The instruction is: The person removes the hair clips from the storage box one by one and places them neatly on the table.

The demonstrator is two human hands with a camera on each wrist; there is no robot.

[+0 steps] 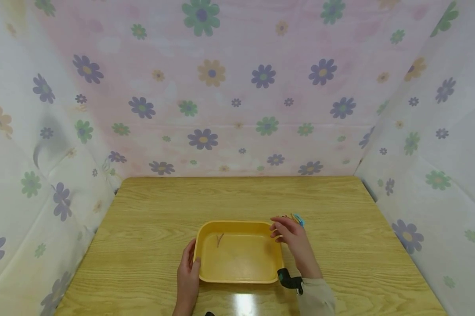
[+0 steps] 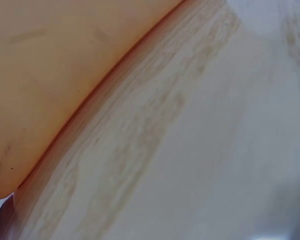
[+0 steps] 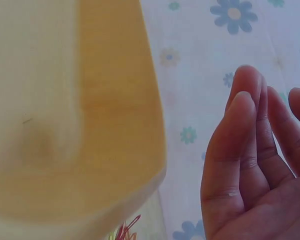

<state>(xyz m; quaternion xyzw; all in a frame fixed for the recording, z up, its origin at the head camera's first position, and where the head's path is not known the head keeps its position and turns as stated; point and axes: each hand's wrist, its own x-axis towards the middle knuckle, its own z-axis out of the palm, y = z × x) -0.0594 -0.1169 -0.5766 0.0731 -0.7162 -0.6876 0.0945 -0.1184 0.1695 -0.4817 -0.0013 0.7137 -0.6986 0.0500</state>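
A shallow yellow plastic tray [image 1: 237, 259] sits on the wooden table. My left hand [image 1: 188, 274] grips its left side, with the thumb at the rim and the fingers along the outer wall. In the left wrist view the tray's outer wall [image 2: 60, 80] fills the upper left. A thin brownish V-shaped piece [image 1: 219, 239] lies inside the tray. My right hand [image 1: 294, 241] hovers by the far right corner, fingers loosely bent and holding nothing. Just beyond it lies a small bunch of thin coloured pieces [image 1: 298, 219], partly hidden; red and orange ones [image 3: 124, 231] show beneath the tray's edge.
The wooden tabletop [image 1: 150, 228] extends around the tray on all sides. Flower-patterned cloth [image 1: 237, 87] hangs behind the table and along both sides. A black strap with a camera [image 1: 289, 279] is on the right wrist.
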